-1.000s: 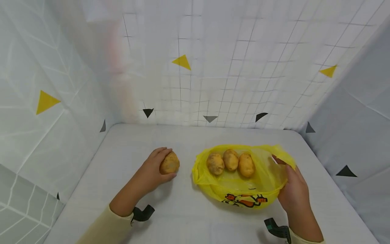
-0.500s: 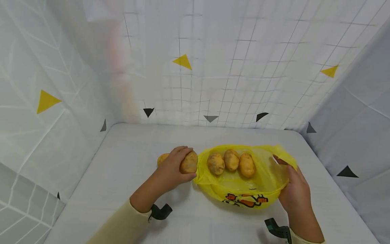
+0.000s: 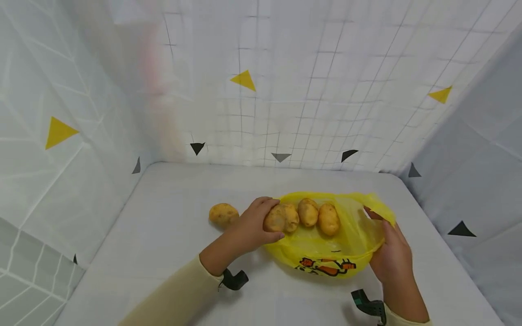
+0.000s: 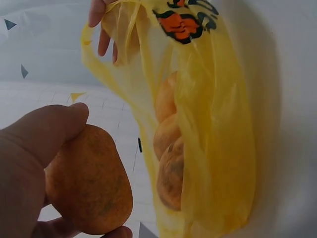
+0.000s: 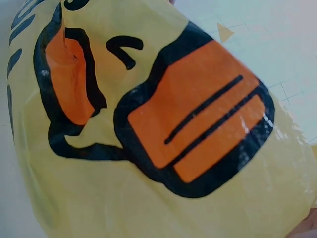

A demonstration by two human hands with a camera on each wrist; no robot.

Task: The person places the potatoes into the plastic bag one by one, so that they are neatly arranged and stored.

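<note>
My left hand [image 3: 249, 228] grips a potato [image 4: 91, 181] at the near-left rim of a yellow plastic bag [image 3: 355, 242]. In the left wrist view that potato is pinched between thumb and fingers, apart from the bag. Inside the bag lie three potatoes in a row, the rightmost potato [image 3: 328, 219] beside the middle one [image 3: 308, 212]. My right hand [image 3: 393, 253] holds the bag's right edge, keeping the mouth spread; some of its fingers are behind the plastic. Orange and black print on the bag [image 5: 198, 119] fills the right wrist view.
Another potato [image 3: 223, 215] lies on the white table [image 3: 163, 244], left of the bag and just behind my left wrist. White sheeting with a grid [image 3: 326, 90] rises behind the table, and grey sheeting [image 3: 481, 181] stands on the right.
My left hand has carried its potato rightward to the bag's left rim, revealing the potato left on the table. My right hand and the bag have stayed about where they were.
</note>
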